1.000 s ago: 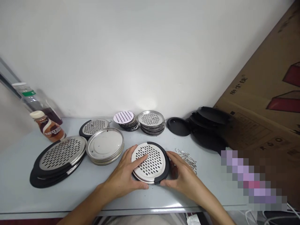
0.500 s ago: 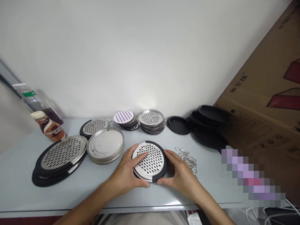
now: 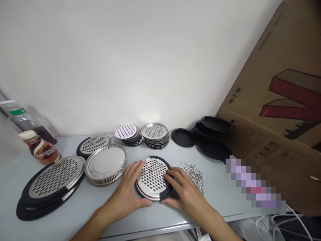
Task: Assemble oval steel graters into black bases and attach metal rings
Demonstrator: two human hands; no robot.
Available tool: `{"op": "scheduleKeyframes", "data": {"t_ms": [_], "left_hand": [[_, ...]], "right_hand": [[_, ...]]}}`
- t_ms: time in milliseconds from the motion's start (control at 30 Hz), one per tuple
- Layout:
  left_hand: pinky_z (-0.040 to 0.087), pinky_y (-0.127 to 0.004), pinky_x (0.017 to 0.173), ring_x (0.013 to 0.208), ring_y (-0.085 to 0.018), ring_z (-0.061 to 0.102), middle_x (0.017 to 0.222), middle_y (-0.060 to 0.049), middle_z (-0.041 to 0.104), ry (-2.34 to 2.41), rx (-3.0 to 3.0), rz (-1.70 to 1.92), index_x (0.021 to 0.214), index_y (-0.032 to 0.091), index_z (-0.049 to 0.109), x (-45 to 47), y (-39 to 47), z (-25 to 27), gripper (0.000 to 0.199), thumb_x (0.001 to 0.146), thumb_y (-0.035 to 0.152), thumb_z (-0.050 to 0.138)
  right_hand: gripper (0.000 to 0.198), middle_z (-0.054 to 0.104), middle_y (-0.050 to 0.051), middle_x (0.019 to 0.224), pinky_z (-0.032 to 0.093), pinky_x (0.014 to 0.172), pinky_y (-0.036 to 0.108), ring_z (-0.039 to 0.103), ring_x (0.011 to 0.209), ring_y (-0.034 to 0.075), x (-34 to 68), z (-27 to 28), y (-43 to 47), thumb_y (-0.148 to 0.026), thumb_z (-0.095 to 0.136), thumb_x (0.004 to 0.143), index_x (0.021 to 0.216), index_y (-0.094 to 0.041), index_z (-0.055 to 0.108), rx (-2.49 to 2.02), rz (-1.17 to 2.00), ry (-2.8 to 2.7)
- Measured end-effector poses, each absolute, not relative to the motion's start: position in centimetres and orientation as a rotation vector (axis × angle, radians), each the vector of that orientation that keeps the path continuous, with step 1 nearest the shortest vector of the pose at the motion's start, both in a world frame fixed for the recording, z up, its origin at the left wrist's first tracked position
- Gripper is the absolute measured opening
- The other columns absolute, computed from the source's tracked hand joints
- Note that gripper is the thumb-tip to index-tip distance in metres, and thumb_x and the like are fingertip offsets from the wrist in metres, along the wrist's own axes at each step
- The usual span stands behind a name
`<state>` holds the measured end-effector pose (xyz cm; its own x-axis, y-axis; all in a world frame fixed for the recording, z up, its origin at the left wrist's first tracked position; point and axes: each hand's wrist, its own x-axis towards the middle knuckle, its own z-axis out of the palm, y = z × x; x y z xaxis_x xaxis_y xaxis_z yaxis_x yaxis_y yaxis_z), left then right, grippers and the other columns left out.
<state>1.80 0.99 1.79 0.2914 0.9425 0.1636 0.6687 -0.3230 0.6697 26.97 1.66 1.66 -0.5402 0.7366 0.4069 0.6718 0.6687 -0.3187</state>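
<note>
In front of me a round slotted metal disc (image 3: 152, 174) with a black rim piece on its right side lies on the table. My left hand (image 3: 127, 187) curves around its left edge, fingers along the far left rim and thumb at the near edge. From the other side, my right hand (image 3: 185, 190) grips the black rim, its fingertips on the disc's top and its thumb near the front edge. To the right of that hand lies a loose heap of small metal rings and clips (image 3: 195, 174). Left of my left hand stands a stack of plain round metal plates (image 3: 106, 162).
Larger slotted discs with black rims (image 3: 54, 180) are piled at left, near a coffee bottle (image 3: 41, 149) and a clear bottle (image 3: 30, 120). Along the wall sit stacked slotted discs (image 3: 155, 134), patterned discs (image 3: 126, 132) and black round parts (image 3: 212, 139). A cardboard box (image 3: 260, 134) leans at right.
My left index finger has drawn back from the disc's top to its left rim. My right fingers have moved up onto the disc's right side. The view has shifted somewhat.
</note>
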Motion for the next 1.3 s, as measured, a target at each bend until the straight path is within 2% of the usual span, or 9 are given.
{"op": "scheduleKeyframes", "data": {"t_ms": [100, 233, 367, 633, 767, 867, 1000, 1200, 1300], "left_hand": [[0.021, -0.055, 0.116, 0.142, -0.033, 0.024, 0.154, -0.008, 0.028, 1.426, 2.010, 0.860, 0.148, 0.033, 0.020, 1.8, 1.0, 2.5, 0.104, 0.064, 0.023, 0.081], [0.021, -0.055, 0.116, 0.142, -0.031, 0.027, 0.154, -0.006, 0.031, 1.415, 1.845, 0.975, 0.149, 0.037, 0.015, 1.8, 0.8, 3.0, 0.099, 0.073, 0.027, 0.077], [0.024, -0.051, 0.117, 0.143, -0.029, 0.027, 0.157, -0.004, 0.027, 1.371, 1.803, 1.061, 0.150, 0.037, 0.011, 2.0, 0.9, 2.4, 0.094, 0.078, 0.026, 0.072], [0.032, -0.043, 0.115, 0.141, -0.024, 0.031, 0.155, -0.002, 0.029, 1.295, 1.812, 0.994, 0.147, 0.036, 0.025, 1.7, 1.5, 1.5, 0.069, 0.088, 0.024, 0.060], [0.035, -0.041, 0.112, 0.143, -0.024, 0.025, 0.155, -0.001, 0.025, 1.328, 1.801, 0.953, 0.143, 0.038, 0.034, 1.8, 1.6, 1.6, 0.058, 0.091, 0.024, 0.054], [0.038, -0.040, 0.110, 0.142, -0.023, 0.028, 0.155, -0.002, 0.026, 1.350, 1.792, 0.946, 0.141, 0.038, 0.039, 2.1, 1.9, 1.6, 0.052, 0.092, 0.024, 0.052], [0.032, -0.042, 0.113, 0.142, -0.022, 0.029, 0.154, -0.002, 0.028, 1.375, 1.840, 0.938, 0.138, 0.037, 0.043, 2.4, 2.8, 1.7, 0.049, 0.092, 0.023, 0.051], [0.029, -0.044, 0.115, 0.142, -0.023, 0.030, 0.153, -0.003, 0.030, 1.372, 1.869, 0.913, 0.137, 0.035, 0.045, 2.3, 3.7, 1.4, 0.046, 0.093, 0.025, 0.050], [0.028, -0.044, 0.115, 0.142, -0.022, 0.029, 0.153, -0.002, 0.029, 1.372, 1.878, 0.916, 0.136, 0.035, 0.045, 2.2, 3.8, 1.2, 0.044, 0.093, 0.026, 0.050]], "right_hand": [[0.057, 0.059, 0.015, 0.125, 0.047, 0.099, 0.048, 0.049, 0.122, 0.032, 27.7, 1.8, 1.8, -0.046, 0.065, 0.084, 0.132, -0.019, 0.051, -1.054, 0.187, -2.347], [0.057, 0.060, 0.013, 0.126, 0.049, 0.096, 0.040, 0.058, 0.114, 0.026, 28.2, 1.6, 1.7, -0.035, 0.058, 0.090, 0.142, -0.023, 0.038, -1.038, 0.313, -2.227], [0.051, 0.066, 0.009, 0.112, 0.052, 0.086, 0.034, 0.065, 0.096, 0.022, 27.8, 1.3, 1.4, -0.027, 0.044, 0.096, 0.145, -0.026, 0.031, -1.138, 0.473, -2.007], [0.052, 0.064, -0.001, 0.073, 0.051, 0.055, 0.028, 0.062, 0.052, 0.016, 26.5, 1.9, 1.5, -0.046, 0.040, 0.097, 0.143, -0.022, 0.036, -1.257, 1.170, -1.650], [0.051, 0.055, -0.005, 0.050, 0.048, 0.054, 0.029, 0.058, 0.046, 0.018, 26.6, 2.2, 1.7, -0.047, 0.037, 0.097, 0.138, -0.018, 0.043, -1.412, 1.091, -1.762], [0.046, 0.055, -0.005, 0.049, 0.047, 0.056, 0.029, 0.058, 0.045, 0.018, 26.5, 2.5, 1.9, -0.045, 0.035, 0.097, 0.131, -0.017, 0.050, -1.504, 0.989, -1.865], [0.039, 0.060, -0.002, 0.054, 0.045, 0.059, 0.029, 0.060, 0.049, 0.020, 26.3, 2.8, 2.2, -0.042, 0.033, 0.098, 0.120, -0.020, 0.056, -1.580, 0.860, -1.968], [0.039, 0.064, 0.002, 0.057, 0.045, 0.063, 0.029, 0.064, 0.056, 0.021, 26.2, 3.2, 2.5, -0.039, 0.033, 0.098, 0.116, -0.017, 0.059, -1.600, 0.820, -1.997], [0.038, 0.063, 0.002, 0.055, 0.044, 0.063, 0.029, 0.064, 0.057, 0.022, 26.3, 3.6, 2.5, -0.039, 0.033, 0.098, 0.106, -0.017, 0.062, -1.589, 0.809, -2.021]]}}
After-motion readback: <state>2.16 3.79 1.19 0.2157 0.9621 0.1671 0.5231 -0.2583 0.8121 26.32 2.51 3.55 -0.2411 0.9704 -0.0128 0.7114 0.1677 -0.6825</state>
